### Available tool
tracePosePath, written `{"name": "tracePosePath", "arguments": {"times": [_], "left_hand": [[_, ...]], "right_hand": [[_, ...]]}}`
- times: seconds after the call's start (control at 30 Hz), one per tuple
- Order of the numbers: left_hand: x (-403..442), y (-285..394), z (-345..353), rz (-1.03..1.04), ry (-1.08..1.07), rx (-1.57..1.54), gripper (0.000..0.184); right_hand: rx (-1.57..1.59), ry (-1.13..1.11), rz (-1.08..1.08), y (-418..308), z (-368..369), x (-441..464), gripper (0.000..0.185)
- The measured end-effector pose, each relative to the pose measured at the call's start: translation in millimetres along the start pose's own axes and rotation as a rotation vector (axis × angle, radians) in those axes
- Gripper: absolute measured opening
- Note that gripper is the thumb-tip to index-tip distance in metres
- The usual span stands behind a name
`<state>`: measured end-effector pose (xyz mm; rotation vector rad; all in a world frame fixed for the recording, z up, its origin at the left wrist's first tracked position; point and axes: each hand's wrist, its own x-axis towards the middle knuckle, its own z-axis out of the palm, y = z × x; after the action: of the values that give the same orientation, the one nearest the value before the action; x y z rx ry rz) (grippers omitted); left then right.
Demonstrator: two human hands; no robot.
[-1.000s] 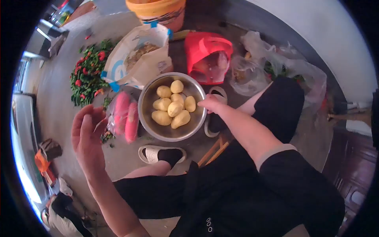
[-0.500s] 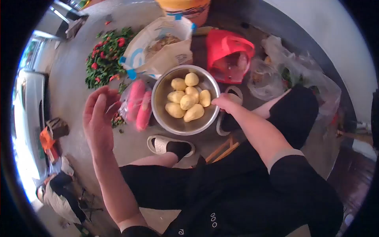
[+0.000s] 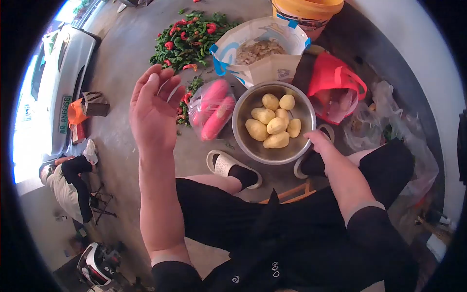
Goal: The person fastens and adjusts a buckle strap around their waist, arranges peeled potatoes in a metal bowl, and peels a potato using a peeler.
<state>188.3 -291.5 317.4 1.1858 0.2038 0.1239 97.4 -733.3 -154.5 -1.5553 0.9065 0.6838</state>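
A steel bowl (image 3: pixel 243 141) with several peeled potatoes (image 3: pixel 277 125) inside is in front of me, above the floor between my feet. My right hand (image 3: pixel 318 138) grips the bowl's right rim with its fingers pinched there. Raised on the left, palm up with loosely curled fingers apart, my left hand (image 3: pixel 156 109) holds nothing. Nearest to it is a clear plastic bag with pink, long items (image 3: pixel 212 113), left of the bowl.
Green and red peppers (image 3: pixel 192 41) lie on the floor. Behind the bowl stand a paper bag of peelings (image 3: pixel 272 73), an orange bucket (image 3: pixel 304 17) and a red bag (image 3: pixel 335 82). Plastic bags (image 3: pixel 413 126) lie right. A seated person (image 3: pixel 73 187) and a white car (image 3: pixel 63 82) are left.
The view has turned, so the bowl, bags and peppers appear further right. My right hand still grips the rim. My left hand remains raised, its fingers a little more spread.
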Motion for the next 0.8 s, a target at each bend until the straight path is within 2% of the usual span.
{"name": "tracePosePath", "arguments": {"times": [0.1,0.17,0.27,0.33,0.43,0.47,0.53,0.63,0.73,0.8], "left_hand": [[4,-1,-11,0.012,-0.004,-0.035,0.031],[9,-5,-21,-0.007,-0.029,-0.046,0.030],[13,-6,-27,-0.035,-0.055,-0.063,0.031],[18,-6,-31,-0.058,-0.109,-0.075,0.032],[18,-6,-33,-0.057,-0.160,-0.075,0.032],[17,-6,-32,-0.053,-0.169,-0.070,0.032],[15,-7,-27,-0.055,-0.155,-0.062,0.031],[17,-8,-23,-0.067,-0.174,-0.072,0.031],[14,-6,-18,-0.077,-0.209,-0.075,0.031],[16,-8,-17,-0.089,-0.220,-0.076,0.031]], "right_hand": [[0.112,-0.046,-0.027,-36,5,-28,0.047],[0.180,-0.037,-0.135,-43,6,-20,0.047],[0.303,-0.084,-0.117,-50,2,-17,0.049],[0.151,-0.082,-0.078,-54,1,-23,0.044],[-0.114,0.155,-0.070,-55,12,-32,0.058],[-0.225,0.266,-0.163,-52,18,-27,0.053],[-0.318,0.474,-0.435,-79,18,-50,0.058],[-0.228,0.699,-0.434,-120,3,-53,0.040],[-0.324,0.975,-0.494,-130,-33,-10,0.029],[-0.386,0.916,-0.525,-129,-58,15,0.028]]}}
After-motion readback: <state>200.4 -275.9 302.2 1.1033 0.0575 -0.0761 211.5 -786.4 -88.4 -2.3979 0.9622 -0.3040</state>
